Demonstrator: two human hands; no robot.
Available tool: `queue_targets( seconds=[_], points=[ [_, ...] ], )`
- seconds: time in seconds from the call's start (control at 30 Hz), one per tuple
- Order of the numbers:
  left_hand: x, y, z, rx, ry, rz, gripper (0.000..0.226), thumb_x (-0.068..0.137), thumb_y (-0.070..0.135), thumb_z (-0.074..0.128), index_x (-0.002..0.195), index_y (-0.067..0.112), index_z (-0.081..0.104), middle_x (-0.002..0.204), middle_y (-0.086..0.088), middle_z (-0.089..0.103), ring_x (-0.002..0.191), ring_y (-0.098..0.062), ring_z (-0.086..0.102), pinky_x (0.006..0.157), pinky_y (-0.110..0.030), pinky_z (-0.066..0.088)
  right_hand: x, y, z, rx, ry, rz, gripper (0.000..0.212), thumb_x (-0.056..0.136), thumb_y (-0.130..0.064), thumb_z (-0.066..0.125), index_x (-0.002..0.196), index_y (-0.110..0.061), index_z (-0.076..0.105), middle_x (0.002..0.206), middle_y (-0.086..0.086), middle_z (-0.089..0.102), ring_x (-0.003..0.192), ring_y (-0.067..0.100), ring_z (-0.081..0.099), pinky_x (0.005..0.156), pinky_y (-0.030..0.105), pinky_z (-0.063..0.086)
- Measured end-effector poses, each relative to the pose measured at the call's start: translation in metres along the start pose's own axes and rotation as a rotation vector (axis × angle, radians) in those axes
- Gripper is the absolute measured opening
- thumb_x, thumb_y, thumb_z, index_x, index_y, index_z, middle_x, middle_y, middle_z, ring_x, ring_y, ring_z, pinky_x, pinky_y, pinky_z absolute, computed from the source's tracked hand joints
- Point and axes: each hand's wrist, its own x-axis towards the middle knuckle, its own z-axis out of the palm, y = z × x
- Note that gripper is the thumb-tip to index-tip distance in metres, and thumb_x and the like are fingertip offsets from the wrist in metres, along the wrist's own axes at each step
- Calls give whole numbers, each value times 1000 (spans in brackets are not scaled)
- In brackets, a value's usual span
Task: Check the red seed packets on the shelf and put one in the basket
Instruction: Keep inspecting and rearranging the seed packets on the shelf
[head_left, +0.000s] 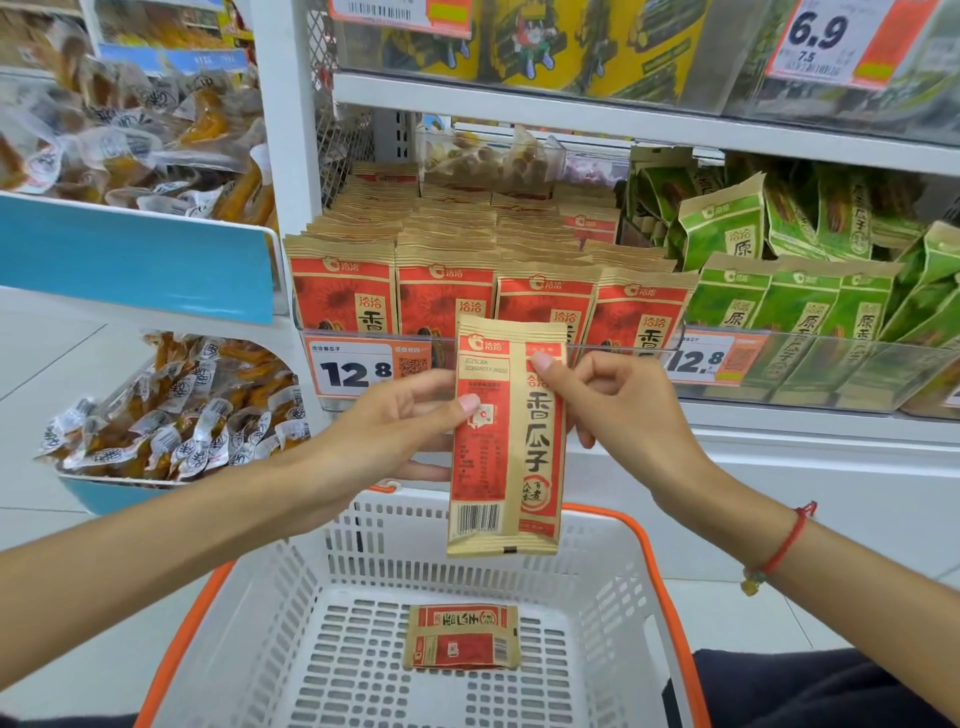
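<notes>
Both hands held one red seed packet (506, 441) upright, back side out, above the basket (597, 566) and in front of the shelf (571, 122). The left hand (395, 426) had its grip closed on the packet's left edge, thumb on the face; the right hand (618, 410) pinched the upper right edge. A second packet (461, 635) already lay flat on the basket floor. To check well, the packet probably needed keeping flat and steady so the printed date near the top could be read, then lowering straight down before letting go
</notes>
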Motion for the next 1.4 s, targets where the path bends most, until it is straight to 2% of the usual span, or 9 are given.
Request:
queue_targets(
  seconds=[0.2,0.37,0.53,0.63,0.73,0.87,1.13,1.27,1.4],
  points=[
    [-1,2,-2,0,-18,2,29,96,31,50,123,31,60,108,8,73,98,-11,70,76,-22,58,0,4,0,32,-3,-10,46,92,-37,58,57,-7,55,64,16,68,39,11,49,47,14,40],
    [-1,0,-1,-7,-7,13,28,96,30,50,122,29,60,107,9,73,96,-9,71,73,-21,58,-1,3,3,17,40,-50,42,90,-33,63,58,-7,56,54,6,67,39,10,53,48,13,43],
    [-1,-6,1,-37,27,22,25,96,27,51,119,29,62,103,7,74,93,-11,72,69,-19,57,-3,9,8,-36,64,-103,30,87,-33,66,73,-7,62,52,-1,66,45,8,60,54,19,50],
    [2,-9,-2,-57,97,25,24,96,28,51,116,28,63,102,6,75,93,-11,72,71,-20,58,-3,13,11,-117,27,-146,15,84,-31,71,92,-20,65,65,-3,69,61,7,65,65,27,54],
    [3,-12,-6,-91,166,24,24,95,28,52,116,26,63,100,4,75,93,-12,72,73,-21,58,-7,14,14,-194,-81,-189,45,82,-21,75,122,-30,56,81,-12,62,74,4,60,68,18,51],
    [4,-12,-11,-94,209,7,25,95,28,53,118,26,63,103,3,75,95,-12,71,77,-22,58,-11,15,14,-152,-270,-124,87,78,-1,76,144,-37,33,91,-4,54,79,10,58,73,25,56],
    [3,-7,-9,-138,214,-26,24,94,27,54,116,26,64,102,2,75,92,-11,72,68,-18,58,-15,14,9,-167,-317,-176,94,76,1,77,136,-48,25,98,-6,52,81,11,60,75,30,56],
    [2,-2,-8,-174,220,10,25,93,28,55,117,30,63,104,4,75,96,-11,71,74,-21,59,-18,16,12,-173,-192,-230,73,76,1,75,130,-33,37,101,-8,55,82,8,62,76,29,56],
    [-3,0,-1,-118,207,58,27,93,27,56,119,33,58,101,6,75,95,-9,71,74,-20,58,-14,13,10,-160,-256,-175,55,81,-10,74,120,-34,44,105,-13,57,90,8,62,82,33,56]
  ],
)
